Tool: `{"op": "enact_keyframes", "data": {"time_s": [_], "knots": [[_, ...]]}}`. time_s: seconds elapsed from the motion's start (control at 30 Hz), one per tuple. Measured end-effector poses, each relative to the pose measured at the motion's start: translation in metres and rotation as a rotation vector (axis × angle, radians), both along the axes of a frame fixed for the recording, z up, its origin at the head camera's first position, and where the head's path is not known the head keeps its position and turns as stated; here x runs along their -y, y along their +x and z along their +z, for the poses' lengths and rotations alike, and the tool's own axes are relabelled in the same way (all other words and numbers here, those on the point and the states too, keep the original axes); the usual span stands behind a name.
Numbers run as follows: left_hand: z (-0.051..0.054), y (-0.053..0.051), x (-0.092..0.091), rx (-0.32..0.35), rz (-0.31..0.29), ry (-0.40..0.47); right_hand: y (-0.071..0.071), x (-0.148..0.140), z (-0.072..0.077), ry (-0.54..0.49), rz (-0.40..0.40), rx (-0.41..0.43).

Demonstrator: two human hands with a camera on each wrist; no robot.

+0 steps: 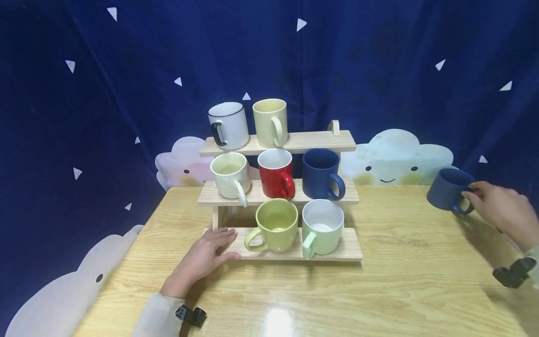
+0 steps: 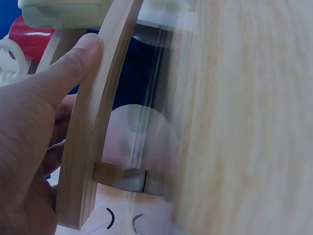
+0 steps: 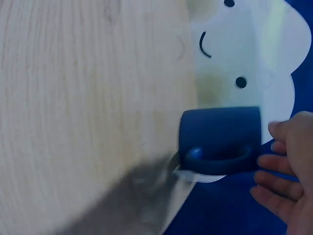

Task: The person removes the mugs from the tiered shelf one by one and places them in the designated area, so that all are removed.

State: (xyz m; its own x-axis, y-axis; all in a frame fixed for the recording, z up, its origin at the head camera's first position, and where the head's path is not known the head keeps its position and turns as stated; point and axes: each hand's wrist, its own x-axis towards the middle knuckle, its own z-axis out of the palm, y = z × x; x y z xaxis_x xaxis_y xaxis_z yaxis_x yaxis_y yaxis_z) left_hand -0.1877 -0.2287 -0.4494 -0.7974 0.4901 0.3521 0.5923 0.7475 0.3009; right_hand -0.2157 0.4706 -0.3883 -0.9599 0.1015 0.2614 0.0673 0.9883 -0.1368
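My right hand (image 1: pixel 503 208) is at a dark blue mug (image 1: pixel 446 189) standing upright on the tabletop at the far right. In the right wrist view its parted fingers are close to the rim of that mug (image 3: pixel 220 132), not wrapped round it. My left hand (image 1: pixel 202 255) rests at the left end of the lowest board of a three-tier wooden rack (image 1: pixel 309 142). In the left wrist view the thumb lies on the board's front edge (image 2: pixel 90 112), with the other fingers partly hidden behind it. An olive-green mug (image 1: pixel 275 227) stands just right of the left hand.
The rack also bears a white mug (image 1: pixel 233 126), a yellow mug (image 1: pixel 262 128), a cream mug (image 1: pixel 227 182), a red mug (image 1: pixel 271 180), another blue mug (image 1: pixel 316 180) and a pale green mug (image 1: pixel 330 238). Behind hangs a blue curtain (image 1: pixel 379 70). The wooden table (image 1: pixel 400 281) extends around the rack.
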Motion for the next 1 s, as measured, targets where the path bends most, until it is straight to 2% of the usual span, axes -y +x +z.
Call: {"op": "enact_keyframes", "data": {"time_s": [0.17, 0.4, 0.6, 1.0], "knots": [[0.001, -0.001, -0.001, 0.007, 0.001, 0.004, -0.004, 0.021, 0.017, 0.061, 0.102, -0.002], [0.002, 0.0, -0.001, 0.007, 0.002, 0.0, -0.007, 0.051, 0.04, 0.098, 0.209, 0.001], [0.002, 0.002, -0.001, 0.008, 0.002, 0.0, -0.009, 0.078, 0.059, 0.148, 0.298, -0.054], [0.001, 0.0, -0.001, 0.001, 0.001, 0.005, -0.005, 0.14, 0.1, 0.174, 0.44, -0.126]]}}
